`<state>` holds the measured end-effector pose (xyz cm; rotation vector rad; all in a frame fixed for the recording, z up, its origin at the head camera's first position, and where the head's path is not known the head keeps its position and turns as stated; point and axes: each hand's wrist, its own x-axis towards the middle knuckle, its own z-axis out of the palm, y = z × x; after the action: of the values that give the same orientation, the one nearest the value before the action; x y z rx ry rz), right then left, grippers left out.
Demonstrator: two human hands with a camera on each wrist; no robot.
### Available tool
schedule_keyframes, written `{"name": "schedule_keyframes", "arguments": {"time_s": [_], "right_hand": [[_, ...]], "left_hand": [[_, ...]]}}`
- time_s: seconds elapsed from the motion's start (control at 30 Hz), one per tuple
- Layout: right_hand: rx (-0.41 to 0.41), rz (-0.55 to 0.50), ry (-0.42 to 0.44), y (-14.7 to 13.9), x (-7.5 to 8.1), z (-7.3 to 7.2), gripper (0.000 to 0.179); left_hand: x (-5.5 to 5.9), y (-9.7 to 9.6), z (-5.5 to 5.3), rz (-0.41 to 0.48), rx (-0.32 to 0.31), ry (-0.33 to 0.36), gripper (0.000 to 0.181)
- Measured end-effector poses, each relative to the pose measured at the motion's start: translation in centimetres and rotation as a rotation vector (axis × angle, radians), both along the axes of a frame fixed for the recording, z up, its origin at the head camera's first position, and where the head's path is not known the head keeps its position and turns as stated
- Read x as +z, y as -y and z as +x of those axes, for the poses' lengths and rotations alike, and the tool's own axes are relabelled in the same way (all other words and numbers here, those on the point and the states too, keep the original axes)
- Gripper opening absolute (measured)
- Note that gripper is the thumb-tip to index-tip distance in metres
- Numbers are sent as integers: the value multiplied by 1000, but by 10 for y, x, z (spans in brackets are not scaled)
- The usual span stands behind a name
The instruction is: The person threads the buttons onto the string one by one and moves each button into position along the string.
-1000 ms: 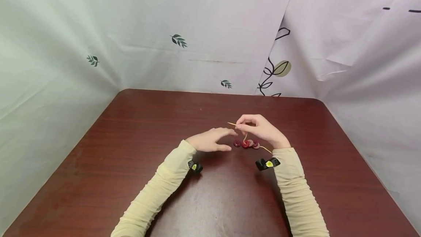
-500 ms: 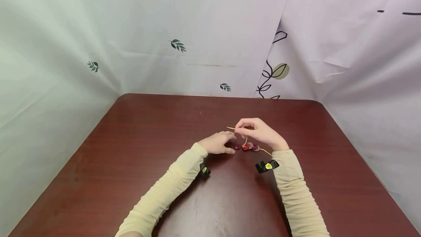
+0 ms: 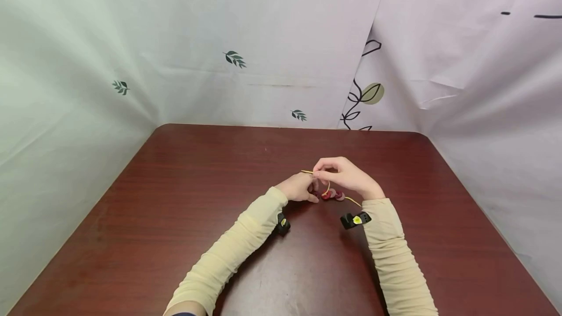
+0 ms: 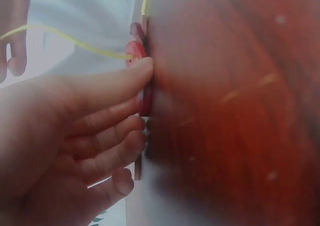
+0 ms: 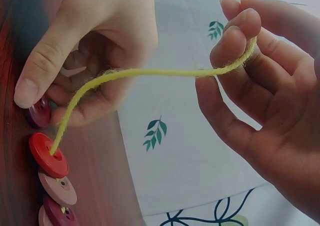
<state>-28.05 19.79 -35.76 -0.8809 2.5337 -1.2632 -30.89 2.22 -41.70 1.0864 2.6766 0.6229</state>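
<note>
A dark maroon button [image 5: 40,113] lies at the table surface, pinched between the thumb and index finger of my left hand [image 3: 300,188]. My right hand [image 3: 347,175] grips a yellow string [image 5: 145,72] near its end, raised above the table, and the short tip sticks out past the fingertips to the left. From there the string runs down into a hole of a bright red button [image 5: 47,156]. Behind the red one, a pale pink button [image 5: 60,188] and another maroon button [image 5: 62,213] overlap in a row on the string.
The string's other end [image 3: 352,202] trails along the table under my right wrist. A dark reddish-brown wooden table [image 3: 197,169] reaches back to a white cloth backdrop [image 3: 272,23] with leaf prints. Black wrist cameras [image 3: 355,220] sit on both wrists.
My left hand has moved right to the loose maroon button, and its thumb and fingers have closed on it. The right hand keeps its hold on the string, nearly still.
</note>
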Motion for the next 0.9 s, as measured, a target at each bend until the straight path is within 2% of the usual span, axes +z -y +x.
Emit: {"name": "schedule_keyframes", "arguments": {"time_s": [0.13, 0.23, 0.33, 0.4, 0.47, 0.57, 0.67, 0.77, 0.9], "right_hand": [[-6, 22, 1, 1, 0, -2, 11], [1, 33, 5, 1, -1, -2, 14], [7, 36, 17, 1, -1, -2, 17], [10, 37, 25, 1, -1, -2, 18], [9, 37, 35, 1, -1, -1, 18], [2, 42, 42, 0, -2, -1, 16], [-7, 52, 40, 0, -3, -1, 15], [-9, 62, 49, 0, -4, -2, 17], [-4, 67, 64, -1, -5, -2, 15]], "left_hand": [[1, 2, -2, -1, -1, 18, 21], [2, 5, -2, 0, 26, 38, 21], [2, 10, -2, 12, 51, 19, 21], [3, 13, -3, 36, 45, -8, 21], [5, 17, -4, 63, 18, -27, 21], [9, 24, -6, 84, -51, -17, 22], [14, 32, -6, 73, -130, 2, 28], [18, 40, -5, 65, -212, -16, 32], [23, 50, -3, 81, -263, -54, 27]]}}
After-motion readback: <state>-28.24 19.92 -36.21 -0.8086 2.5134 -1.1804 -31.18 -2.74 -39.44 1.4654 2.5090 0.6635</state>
